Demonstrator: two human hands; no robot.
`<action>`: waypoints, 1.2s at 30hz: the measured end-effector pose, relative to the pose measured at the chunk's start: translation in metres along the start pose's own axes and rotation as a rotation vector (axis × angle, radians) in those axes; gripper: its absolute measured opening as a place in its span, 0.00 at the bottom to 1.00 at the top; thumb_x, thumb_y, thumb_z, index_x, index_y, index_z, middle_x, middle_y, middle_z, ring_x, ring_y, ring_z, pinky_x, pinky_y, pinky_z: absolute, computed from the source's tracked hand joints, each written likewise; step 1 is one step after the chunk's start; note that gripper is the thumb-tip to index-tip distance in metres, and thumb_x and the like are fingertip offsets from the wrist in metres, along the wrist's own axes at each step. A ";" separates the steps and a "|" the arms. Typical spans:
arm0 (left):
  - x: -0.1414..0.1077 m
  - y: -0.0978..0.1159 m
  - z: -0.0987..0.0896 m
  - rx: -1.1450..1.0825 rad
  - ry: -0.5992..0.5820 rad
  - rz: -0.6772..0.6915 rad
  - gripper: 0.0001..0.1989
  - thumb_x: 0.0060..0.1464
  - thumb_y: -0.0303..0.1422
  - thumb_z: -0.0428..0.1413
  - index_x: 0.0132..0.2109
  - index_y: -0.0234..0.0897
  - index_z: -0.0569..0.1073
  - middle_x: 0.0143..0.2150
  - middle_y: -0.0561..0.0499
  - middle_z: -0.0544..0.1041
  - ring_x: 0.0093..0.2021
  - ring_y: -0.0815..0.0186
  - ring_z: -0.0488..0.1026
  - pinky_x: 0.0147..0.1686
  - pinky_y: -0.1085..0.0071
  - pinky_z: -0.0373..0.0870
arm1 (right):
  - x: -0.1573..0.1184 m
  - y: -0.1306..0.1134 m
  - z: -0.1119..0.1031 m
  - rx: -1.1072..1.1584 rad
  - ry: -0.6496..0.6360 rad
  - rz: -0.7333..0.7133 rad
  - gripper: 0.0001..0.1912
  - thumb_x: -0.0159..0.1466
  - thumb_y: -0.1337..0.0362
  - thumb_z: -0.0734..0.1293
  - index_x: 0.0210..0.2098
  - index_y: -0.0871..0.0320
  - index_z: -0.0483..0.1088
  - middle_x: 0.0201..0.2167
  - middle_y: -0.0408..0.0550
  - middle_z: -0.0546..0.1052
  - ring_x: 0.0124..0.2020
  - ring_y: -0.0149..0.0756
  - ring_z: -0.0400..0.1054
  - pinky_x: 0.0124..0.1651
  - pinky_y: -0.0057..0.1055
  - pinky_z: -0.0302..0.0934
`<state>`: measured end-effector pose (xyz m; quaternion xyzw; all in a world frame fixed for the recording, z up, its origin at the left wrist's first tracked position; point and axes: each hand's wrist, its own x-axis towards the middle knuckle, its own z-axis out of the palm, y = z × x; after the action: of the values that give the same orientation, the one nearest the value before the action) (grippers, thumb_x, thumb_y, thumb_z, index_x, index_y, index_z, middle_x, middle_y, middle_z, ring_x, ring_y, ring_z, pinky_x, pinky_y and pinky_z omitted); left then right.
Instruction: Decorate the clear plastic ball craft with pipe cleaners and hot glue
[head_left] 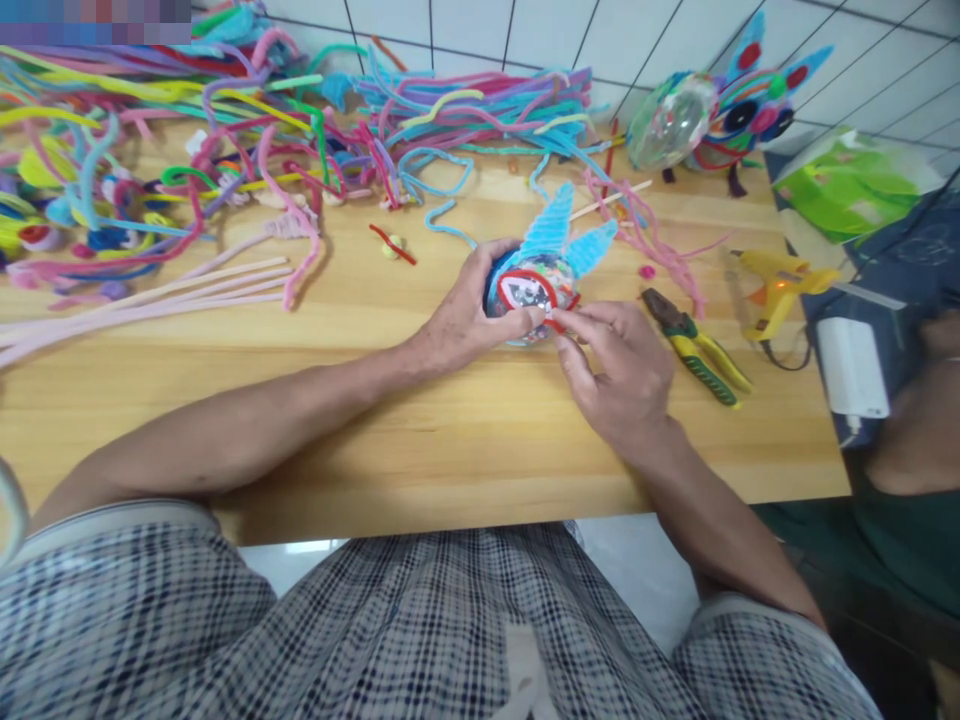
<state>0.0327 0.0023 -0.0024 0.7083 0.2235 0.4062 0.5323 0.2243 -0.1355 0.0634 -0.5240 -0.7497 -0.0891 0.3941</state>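
Above the middle of the table, my left hand is wrapped round a small craft animal head with two upright blue pipe-cleaner ears. A red pipe-cleaner outline rings a pale patch on its clear, colourful body. My left thumb presses on the lower edge of that outline. From the right, my right hand pinches at the same lower edge with thumb and forefinger, touching a red end there. The fingers partly cover the head. Pliers with yellow-green handles lie just right of my right hand.
Pipe cleaners in many colours are heaped along the back and left. A finished-looking craft animal stands at the back right. A yellow glue gun and a white box are at the right edge, near another person's arm.
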 end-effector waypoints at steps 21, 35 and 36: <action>-0.001 0.000 0.000 -0.018 -0.002 -0.008 0.49 0.56 0.66 0.70 0.74 0.49 0.65 0.72 0.41 0.75 0.72 0.41 0.76 0.73 0.39 0.76 | -0.002 -0.006 -0.001 -0.022 -0.018 0.098 0.19 0.73 0.68 0.72 0.60 0.46 0.81 0.51 0.50 0.87 0.44 0.45 0.83 0.51 0.48 0.82; -0.005 -0.002 0.001 0.015 0.018 0.022 0.46 0.59 0.63 0.70 0.74 0.49 0.65 0.73 0.41 0.73 0.73 0.42 0.73 0.75 0.41 0.73 | -0.005 -0.014 0.001 -0.025 -0.071 0.084 0.21 0.74 0.69 0.70 0.64 0.49 0.78 0.54 0.51 0.87 0.45 0.43 0.83 0.55 0.46 0.80; -0.005 -0.002 0.001 0.020 0.022 0.029 0.46 0.59 0.63 0.70 0.74 0.49 0.65 0.73 0.41 0.73 0.73 0.42 0.73 0.75 0.41 0.73 | -0.005 -0.017 0.001 -0.033 -0.073 0.089 0.21 0.75 0.69 0.69 0.64 0.49 0.78 0.54 0.51 0.86 0.45 0.43 0.83 0.55 0.46 0.80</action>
<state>0.0310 -0.0017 -0.0062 0.7123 0.2233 0.4193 0.5167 0.2104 -0.1459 0.0639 -0.5664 -0.7380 -0.0645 0.3613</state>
